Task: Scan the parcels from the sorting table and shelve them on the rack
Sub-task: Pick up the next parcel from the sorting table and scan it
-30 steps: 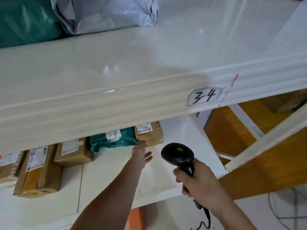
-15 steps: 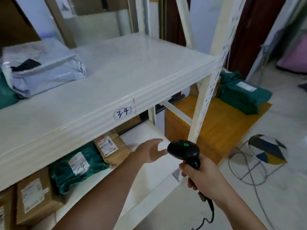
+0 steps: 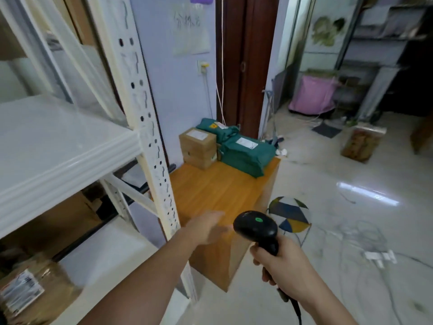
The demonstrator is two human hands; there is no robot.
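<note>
Right hand (image 3: pixel 282 263) gripped black scanner (image 3: pixel 256 227), left hand (image 3: pixel 206 227) open and empty over sorting table (image 3: pixel 218 191) near edge, parcels (image 3: pixel 246 152) at far corner, white rack (image 3: pixel 145 127) left, glossy floor (image 3: pixel 351 174).

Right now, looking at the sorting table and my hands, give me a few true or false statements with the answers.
1. The right hand grips the black scanner. True.
2. The left hand holds a green parcel. False: it is empty, fingers extended over the near end of the wooden table.
3. A cardboard box and green bagged parcels sit at the far end of the table. True.
4. The scanner's light glows red. False: it shows green.
5. The white rack stands to the right of the table. False: it is on the left.
</note>
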